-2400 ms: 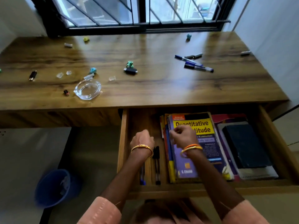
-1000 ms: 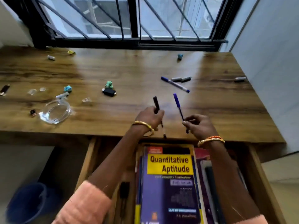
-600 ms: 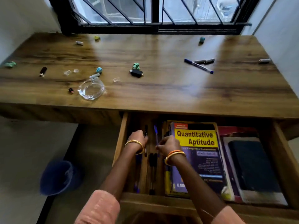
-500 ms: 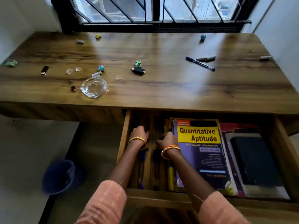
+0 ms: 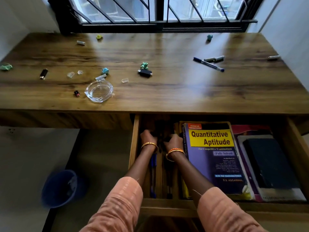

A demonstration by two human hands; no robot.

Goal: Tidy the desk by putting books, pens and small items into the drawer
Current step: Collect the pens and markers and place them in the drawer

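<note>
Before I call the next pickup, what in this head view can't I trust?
- Left hand and right hand: fingers sit in the dark back of the drawer; grip unreadable.
- Pens in the slots: mostly covered by the forearms.
- Red book: buried under other books, title hidden.
- Clear bits on the desk: too small to identify.
- Blue bin: blurred.

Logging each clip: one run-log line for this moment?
stage: stowing pens | left hand, right hand: deep in drawer pen slots, grip unclear | blue pen: on desk
</note>
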